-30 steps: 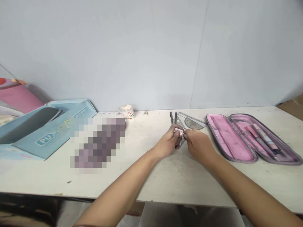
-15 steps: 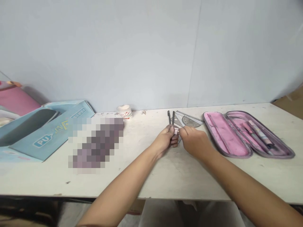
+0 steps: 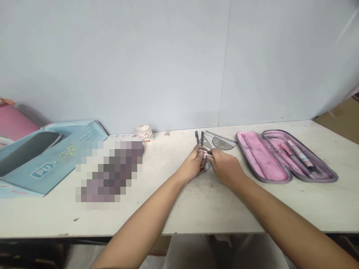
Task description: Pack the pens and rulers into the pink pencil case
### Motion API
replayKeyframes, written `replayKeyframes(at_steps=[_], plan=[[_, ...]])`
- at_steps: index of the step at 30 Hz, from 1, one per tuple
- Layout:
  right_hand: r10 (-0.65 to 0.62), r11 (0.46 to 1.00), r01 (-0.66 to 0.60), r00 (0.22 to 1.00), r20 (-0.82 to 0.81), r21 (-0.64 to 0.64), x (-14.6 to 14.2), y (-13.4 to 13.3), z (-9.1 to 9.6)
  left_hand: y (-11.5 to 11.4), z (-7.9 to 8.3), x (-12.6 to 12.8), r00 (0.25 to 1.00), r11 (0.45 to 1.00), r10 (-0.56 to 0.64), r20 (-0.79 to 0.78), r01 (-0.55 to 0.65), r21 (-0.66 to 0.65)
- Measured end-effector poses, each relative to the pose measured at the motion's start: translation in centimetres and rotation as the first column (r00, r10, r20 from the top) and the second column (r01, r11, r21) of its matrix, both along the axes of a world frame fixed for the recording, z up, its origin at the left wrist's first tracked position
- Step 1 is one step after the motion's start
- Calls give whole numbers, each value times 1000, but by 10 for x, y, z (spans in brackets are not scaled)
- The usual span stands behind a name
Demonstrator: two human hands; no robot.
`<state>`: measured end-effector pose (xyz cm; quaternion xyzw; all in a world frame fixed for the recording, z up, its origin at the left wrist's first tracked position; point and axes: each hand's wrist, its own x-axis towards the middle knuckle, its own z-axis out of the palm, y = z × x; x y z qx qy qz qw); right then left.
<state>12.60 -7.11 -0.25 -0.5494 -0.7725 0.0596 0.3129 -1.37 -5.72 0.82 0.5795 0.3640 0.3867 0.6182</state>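
Note:
My left hand (image 3: 195, 161) is closed around a small white-and-pink piece (image 3: 205, 153), mostly covered by the fingers. Pressed up beside it, my right hand (image 3: 223, 162) pinches something thin and pale that meets the piece; its kind is too small to make out. Just beyond the fingers are two dark pens (image 3: 202, 137), their lower ends hidden by my left hand. A clear set square (image 3: 221, 142) with a protractor scale lies behind my right hand, partly covered.
An open pink pencil case (image 3: 262, 160) with pens inside lies to the right. On the left are a pixelated purple-grey object (image 3: 112, 172), a paper cup (image 3: 144, 133), a blue box (image 3: 56, 160) and something pink (image 3: 15, 121). A wall (image 3: 157, 67) stands behind the table.
My view has shifted slightly, moving the table things a little leftward. My hands stay together at the small piece; the right fingers have turned slightly and the thin pale thing shows more.

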Motion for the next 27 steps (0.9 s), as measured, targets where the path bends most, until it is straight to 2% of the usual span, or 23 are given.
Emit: replayKeyframes(at_steps=[1,3,5,8,11,15,21,25,27], plan=[[-36,996,26,993,111,89,-1,-1,-1,0,0,0,1000,1000,3,31,-2,-31],[-45,991,18,978,202,135,0,-1,-2,-1,0,0,998,999,-1,60,4,-49],[15,998,-22,993,118,56,2,1,-2,-1,0,1,998,999,-22,58,23,-24],[124,980,-147,978,-167,-135,6,4,2,0,-2,1,999,998,-41,27,40,42],[118,954,-195,941,-316,-226,11,6,6,4,-3,0,999,996,37,24,-39,82],[66,969,-152,918,-390,-195,14,5,8,6,-1,-3,988,987,136,76,-141,70],[74,970,-172,879,-470,-170,13,3,3,-3,-3,1,999,999,36,31,-36,-1],[98,962,-215,847,-522,-169,12,1,2,-6,-3,3,997,999,42,61,-41,-10],[122,965,-222,856,-503,-143,12,1,3,-5,-2,2,997,999,43,70,-42,-13]])
